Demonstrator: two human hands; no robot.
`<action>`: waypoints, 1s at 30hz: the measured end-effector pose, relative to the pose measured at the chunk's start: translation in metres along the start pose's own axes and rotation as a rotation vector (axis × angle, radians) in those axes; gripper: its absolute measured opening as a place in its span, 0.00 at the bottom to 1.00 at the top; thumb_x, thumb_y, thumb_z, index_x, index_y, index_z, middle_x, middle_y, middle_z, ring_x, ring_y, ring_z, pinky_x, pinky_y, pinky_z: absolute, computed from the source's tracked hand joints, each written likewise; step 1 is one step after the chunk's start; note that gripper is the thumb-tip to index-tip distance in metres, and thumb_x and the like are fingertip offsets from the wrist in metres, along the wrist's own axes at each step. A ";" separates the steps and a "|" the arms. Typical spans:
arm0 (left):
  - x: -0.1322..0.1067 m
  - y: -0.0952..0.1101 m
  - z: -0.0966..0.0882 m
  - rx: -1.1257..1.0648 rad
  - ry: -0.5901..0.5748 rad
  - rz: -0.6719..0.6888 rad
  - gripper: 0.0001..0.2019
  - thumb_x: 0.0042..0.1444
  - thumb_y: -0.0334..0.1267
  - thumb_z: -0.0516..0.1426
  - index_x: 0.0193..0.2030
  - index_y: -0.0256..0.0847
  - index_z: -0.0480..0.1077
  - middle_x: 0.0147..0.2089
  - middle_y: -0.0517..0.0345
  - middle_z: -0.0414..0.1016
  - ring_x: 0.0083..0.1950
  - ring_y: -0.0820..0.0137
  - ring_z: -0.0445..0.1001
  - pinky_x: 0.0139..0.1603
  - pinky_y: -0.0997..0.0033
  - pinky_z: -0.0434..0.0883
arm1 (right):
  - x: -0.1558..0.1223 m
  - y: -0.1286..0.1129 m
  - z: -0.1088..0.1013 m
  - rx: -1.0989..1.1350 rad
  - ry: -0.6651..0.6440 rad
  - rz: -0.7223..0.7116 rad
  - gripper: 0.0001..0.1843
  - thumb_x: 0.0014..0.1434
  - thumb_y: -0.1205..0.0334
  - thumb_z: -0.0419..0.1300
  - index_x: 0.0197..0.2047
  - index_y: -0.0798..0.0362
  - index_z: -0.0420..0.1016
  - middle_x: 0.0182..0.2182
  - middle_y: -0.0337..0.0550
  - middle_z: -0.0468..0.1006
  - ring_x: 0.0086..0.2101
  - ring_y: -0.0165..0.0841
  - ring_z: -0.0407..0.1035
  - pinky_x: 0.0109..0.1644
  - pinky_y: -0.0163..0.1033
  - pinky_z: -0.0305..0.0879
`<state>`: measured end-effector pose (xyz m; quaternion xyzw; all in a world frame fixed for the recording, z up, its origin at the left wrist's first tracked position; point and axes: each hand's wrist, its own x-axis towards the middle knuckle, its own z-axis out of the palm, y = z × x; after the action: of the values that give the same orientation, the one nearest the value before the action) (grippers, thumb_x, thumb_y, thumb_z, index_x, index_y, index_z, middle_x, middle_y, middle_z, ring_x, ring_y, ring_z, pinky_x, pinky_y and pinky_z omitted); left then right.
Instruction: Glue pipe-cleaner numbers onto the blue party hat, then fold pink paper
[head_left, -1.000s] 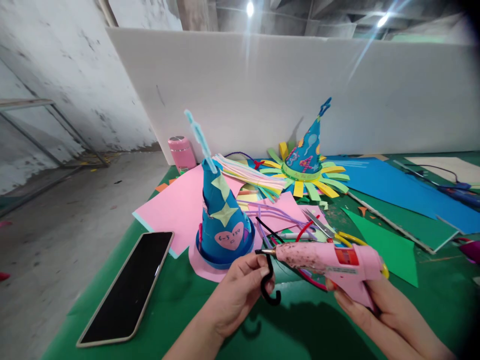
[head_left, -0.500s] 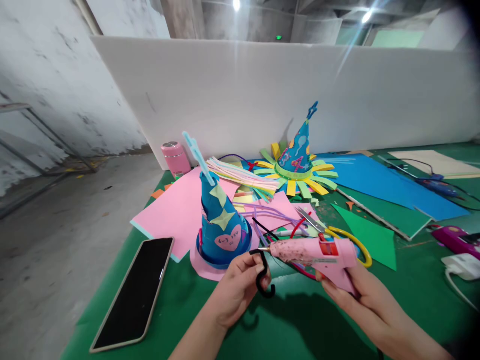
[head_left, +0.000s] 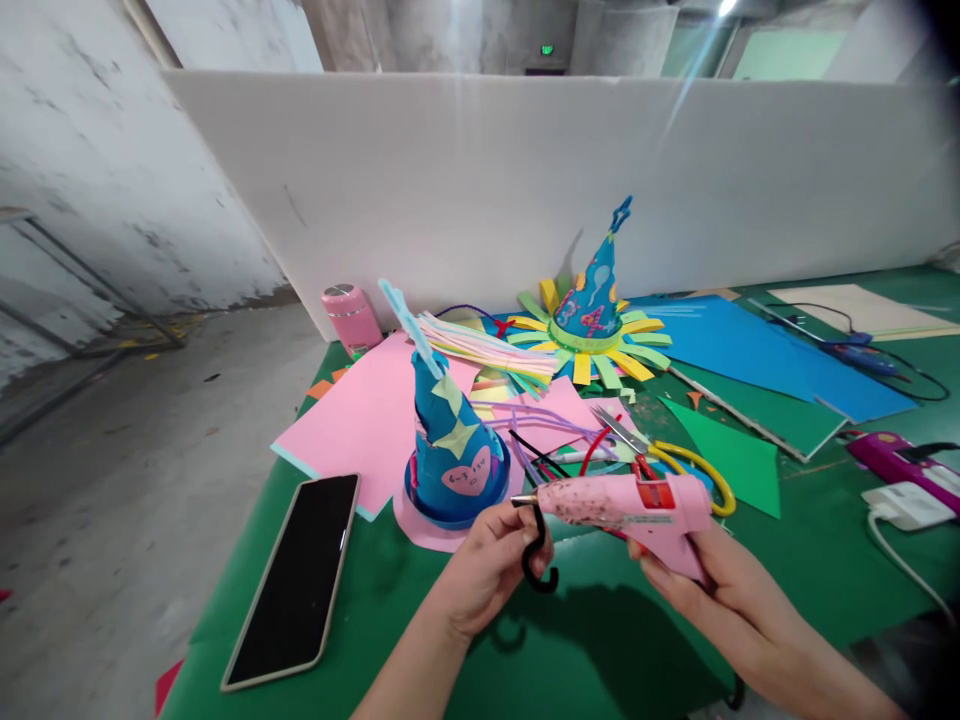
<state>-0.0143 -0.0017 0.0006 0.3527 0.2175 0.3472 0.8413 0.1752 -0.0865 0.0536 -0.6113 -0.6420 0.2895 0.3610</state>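
My left hand pinches a black pipe cleaner bent into an S-shaped hook. My right hand grips a pink glue gun by its handle, and the gun's metal tip touches the top end of the pipe cleaner. Just behind my left hand stands a blue paper cone hat with a pink heart, pale stars and a light blue strip at its tip, on a round pink base.
On the green table lie a black phone, pink paper, scissors with yellow handles, loose pipe cleaners and blue and green sheets. A second cone hat with a paper fringe stands behind. A pink bottle is at the left, a white board behind.
The camera view has shifted a little, so the table's things sit slightly differently in frame. Both hands keep their hold, with the gun's tip still at the pipe cleaner's end.
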 end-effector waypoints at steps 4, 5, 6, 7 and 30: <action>0.000 -0.002 -0.003 -0.007 -0.004 -0.008 0.12 0.47 0.41 0.59 0.22 0.36 0.63 0.19 0.62 0.62 0.22 0.77 0.58 0.29 0.73 0.55 | -0.002 0.003 0.002 0.022 0.031 0.014 0.13 0.57 0.57 0.52 0.45 0.51 0.67 0.34 0.42 0.76 0.33 0.32 0.72 0.36 0.29 0.69; 0.001 -0.002 -0.003 -0.006 -0.004 -0.010 0.12 0.46 0.41 0.59 0.22 0.36 0.63 0.19 0.62 0.63 0.22 0.76 0.58 0.29 0.73 0.55 | -0.003 0.003 0.002 0.022 0.030 0.015 0.13 0.57 0.57 0.52 0.44 0.51 0.67 0.34 0.42 0.76 0.33 0.32 0.72 0.36 0.29 0.69; 0.001 -0.001 -0.003 -0.005 -0.004 -0.013 0.12 0.46 0.41 0.59 0.22 0.36 0.63 0.19 0.61 0.63 0.22 0.76 0.58 0.29 0.73 0.55 | -0.003 0.003 0.002 0.020 0.032 0.020 0.13 0.57 0.57 0.52 0.43 0.51 0.68 0.33 0.41 0.76 0.32 0.32 0.72 0.35 0.29 0.69; 0.001 -0.001 -0.003 -0.004 -0.004 -0.016 0.13 0.46 0.41 0.60 0.21 0.36 0.63 0.19 0.61 0.63 0.23 0.76 0.58 0.29 0.73 0.55 | -0.003 0.004 0.003 0.017 0.038 0.027 0.12 0.57 0.57 0.52 0.42 0.51 0.68 0.33 0.41 0.76 0.32 0.32 0.71 0.34 0.29 0.69; 0.000 0.001 -0.001 0.031 0.008 -0.021 0.14 0.44 0.43 0.60 0.19 0.36 0.62 0.19 0.61 0.61 0.22 0.76 0.58 0.29 0.73 0.55 | 0.000 0.013 -0.005 -0.079 -0.010 -0.066 0.12 0.57 0.59 0.51 0.46 0.50 0.64 0.33 0.42 0.75 0.32 0.31 0.71 0.35 0.28 0.69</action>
<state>-0.0154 -0.0003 0.0009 0.3617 0.2299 0.3365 0.8385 0.1861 -0.0857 0.0460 -0.6021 -0.6745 0.2552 0.3427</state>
